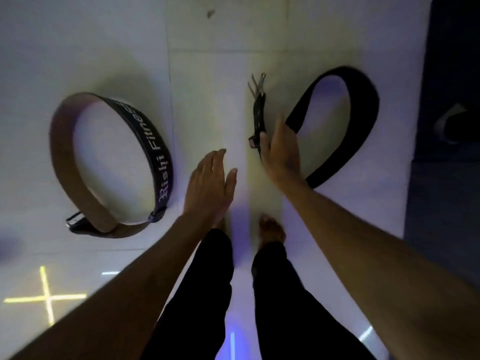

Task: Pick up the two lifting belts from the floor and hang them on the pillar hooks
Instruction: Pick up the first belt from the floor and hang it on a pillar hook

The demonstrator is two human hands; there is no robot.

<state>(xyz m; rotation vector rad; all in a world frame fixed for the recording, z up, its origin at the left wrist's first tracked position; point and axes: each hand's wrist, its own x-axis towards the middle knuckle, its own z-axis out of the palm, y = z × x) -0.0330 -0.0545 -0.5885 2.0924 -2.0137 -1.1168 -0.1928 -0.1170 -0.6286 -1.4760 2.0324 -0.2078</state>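
Observation:
Two lifting belts lie on edge on the white tiled floor. The left belt [109, 162] is a closed ring, tan inside and black outside with white lettering, its buckle at the lower left. The right belt [345, 118] is a black loop whose strap end and metal buckle [258, 92] point away from me. My left hand [211, 185] hovers open and flat between the belts, holding nothing. My right hand [281, 149] is spread over the black belt's strap end, fingers apart; I cannot tell if it touches the strap. No pillar or hooks are in view.
My bare feet [271, 229] and black trousers stand on the tiles just below the hands. A dark blue mat [446, 190] covers the floor on the right, with a pale shoe-like object [448, 123] on it. Light reflections mark the tiles at lower left.

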